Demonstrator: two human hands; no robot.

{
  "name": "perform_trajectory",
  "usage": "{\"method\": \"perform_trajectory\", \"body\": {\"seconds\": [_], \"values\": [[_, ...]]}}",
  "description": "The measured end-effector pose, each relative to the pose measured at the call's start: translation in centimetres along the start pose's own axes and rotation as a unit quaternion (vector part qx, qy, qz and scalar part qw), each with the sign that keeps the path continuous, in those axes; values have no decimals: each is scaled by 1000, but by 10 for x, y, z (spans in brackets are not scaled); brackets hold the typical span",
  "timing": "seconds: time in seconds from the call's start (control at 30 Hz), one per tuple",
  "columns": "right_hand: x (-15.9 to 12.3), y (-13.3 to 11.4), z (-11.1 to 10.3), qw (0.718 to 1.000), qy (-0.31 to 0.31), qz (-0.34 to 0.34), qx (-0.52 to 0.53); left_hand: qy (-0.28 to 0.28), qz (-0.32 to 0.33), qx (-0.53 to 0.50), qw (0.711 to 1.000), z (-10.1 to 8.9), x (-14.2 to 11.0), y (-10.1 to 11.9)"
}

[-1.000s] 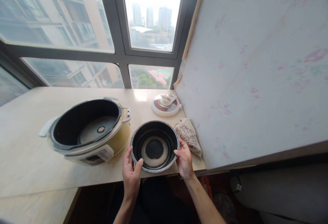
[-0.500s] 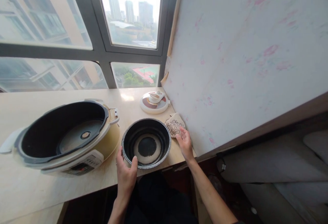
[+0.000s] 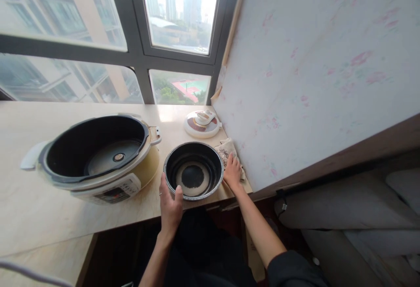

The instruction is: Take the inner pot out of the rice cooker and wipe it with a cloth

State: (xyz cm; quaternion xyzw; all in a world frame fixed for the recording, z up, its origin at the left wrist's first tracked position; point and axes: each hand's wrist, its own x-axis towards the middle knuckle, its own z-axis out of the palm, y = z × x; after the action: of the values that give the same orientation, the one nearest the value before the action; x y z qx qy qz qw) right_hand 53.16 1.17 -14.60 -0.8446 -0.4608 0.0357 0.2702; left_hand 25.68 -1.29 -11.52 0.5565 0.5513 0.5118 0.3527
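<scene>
A round black inner pot [image 3: 193, 149] with a pale ring on its bottom stands near the table's front edge. My left hand [image 3: 171, 206] cups its left front side, fingers along the outer wall and thumb by the rim. To the pot's right, my right hand [image 3: 233, 174] is closed over a beige patterned cloth [image 3: 225, 147]; its fingertips are partly hidden. At the left sits the electric pressure cooker body [image 3: 147, 166], uncovered, a small round metal disc at its bottom centre. Its white and brown lid [image 3: 202, 126] lies behind the inner pot.
The light table [image 3: 131, 221] ends just in front of the inner pot. A papered wall [image 3: 295, 81] with pink flowers borders its right side, and a grey window frame [image 3: 177, 59] its back. A grey cable [image 3: 33, 271] crosses the lower left corner.
My right hand has come down from beside the cloth onto it, and the cloth looks more rumpled. My left hand stays at the inner pot. The view has shifted slightly.
</scene>
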Motion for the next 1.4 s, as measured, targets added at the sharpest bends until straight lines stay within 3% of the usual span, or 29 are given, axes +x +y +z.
{"method": "perform_trajectory", "body": {"seconds": [0.17, 0.27, 0.43, 0.63, 0.77, 0.87, 1.0, 1.13, 1.27, 1.4], "values": [[21, -18, -27, 982, -112, 15, -153, 5, 11, 13, 1000, 5, -2, 1], [19, -18, -34, 981, -105, -21, -160, 9, 21, 16, 1000, 6, -2, 2], [-5, -5, -32, 982, -140, -83, -94, 14, 7, 7, 1000, 7, 0, 7], [-44, 15, -40, 989, -115, -48, -80, 29, 14, 6, 999, 11, 3, 10], [-73, 34, -50, 994, -97, -50, -8, 44, 23, -5, 999, 14, 5, 6], [-93, 47, -50, 992, -71, -37, 101, 32, 15, -27, 999, 13, 7, 6], [-118, 51, -44, 948, -31, 27, 315, -9, 8, -45, 999, 4, 6, 7], [-147, 35, -51, 894, 20, 72, 441, 2, -20, -84, 996, -8, -8, 2], [-173, 8, -68, 868, -20, 65, 491, 46, -45, -117, 991, -14, -35, -6], [-189, -17, -79, 851, -63, 36, 520, 27, -78, -195, 977, -18, -70, 5]]}}
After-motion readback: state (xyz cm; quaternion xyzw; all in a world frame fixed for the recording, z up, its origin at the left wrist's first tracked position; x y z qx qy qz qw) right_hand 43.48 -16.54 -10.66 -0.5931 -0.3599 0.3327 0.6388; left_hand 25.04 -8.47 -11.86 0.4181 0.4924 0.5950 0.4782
